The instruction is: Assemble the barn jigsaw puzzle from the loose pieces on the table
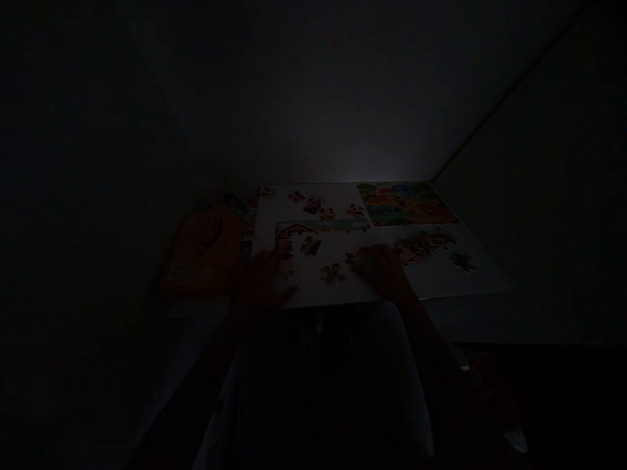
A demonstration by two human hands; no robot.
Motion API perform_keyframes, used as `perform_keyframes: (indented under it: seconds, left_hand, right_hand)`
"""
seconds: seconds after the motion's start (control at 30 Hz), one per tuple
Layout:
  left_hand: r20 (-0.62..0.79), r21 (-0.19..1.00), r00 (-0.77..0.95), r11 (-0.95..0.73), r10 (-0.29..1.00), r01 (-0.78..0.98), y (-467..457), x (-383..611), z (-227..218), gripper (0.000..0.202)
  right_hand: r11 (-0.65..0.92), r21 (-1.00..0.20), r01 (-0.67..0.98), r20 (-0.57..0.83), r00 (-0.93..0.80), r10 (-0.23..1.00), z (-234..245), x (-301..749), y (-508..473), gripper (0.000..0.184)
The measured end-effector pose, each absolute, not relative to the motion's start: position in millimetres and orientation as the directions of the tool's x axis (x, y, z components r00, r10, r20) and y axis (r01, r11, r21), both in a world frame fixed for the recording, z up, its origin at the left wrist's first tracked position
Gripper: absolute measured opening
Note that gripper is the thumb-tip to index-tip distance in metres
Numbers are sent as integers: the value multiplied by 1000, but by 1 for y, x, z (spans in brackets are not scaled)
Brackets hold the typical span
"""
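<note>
The scene is very dark. A white board (343, 287) lies on the table with several loose jigsaw pieces (333, 273) and a partly joined strip (313, 228) on it. My left hand (259, 281) rests on the board's near left corner beside a small cluster of pieces. My right hand (382, 267) lies on the board to the right, next to a pile of loose pieces (426, 245). Both hands are too dim for the fingers to be made out.
A colourful picture sheet (406, 203) lies at the back right. An orange box (203, 251) sits at the left. A stray piece (463, 261) lies at the far right. Walls close in behind and to the right.
</note>
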State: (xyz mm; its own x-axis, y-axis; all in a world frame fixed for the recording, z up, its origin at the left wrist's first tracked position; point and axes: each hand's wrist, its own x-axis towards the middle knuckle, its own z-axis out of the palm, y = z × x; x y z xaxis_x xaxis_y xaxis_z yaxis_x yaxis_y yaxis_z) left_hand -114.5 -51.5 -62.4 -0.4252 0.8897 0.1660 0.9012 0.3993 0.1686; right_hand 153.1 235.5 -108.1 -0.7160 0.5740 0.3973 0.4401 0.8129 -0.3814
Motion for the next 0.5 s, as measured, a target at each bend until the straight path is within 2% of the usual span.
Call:
perform_keyframes:
  seconds: [0.13, 0.3, 0.43, 0.5]
  left_hand:
    - [206, 245, -432, 381, 878, 891, -52, -117, -60, 73]
    - [242, 430, -559, 428, 793, 795, 2, -151, -47, 51]
    - [236, 440, -536, 403, 810, 802, 85, -194, -33, 49]
    - [217, 399, -485, 377, 847, 836, 123, -210, -29, 48]
  right_hand:
    - [817, -373, 439, 394, -722, 568, -106, 153, 234, 56]
    - [823, -349, 449, 404, -720, 564, -104, 150, 231, 55]
    - [816, -355, 455, 416, -705, 574, -104, 148, 230, 55]
    - [812, -369, 451, 412, -704, 578, -104, 148, 230, 54]
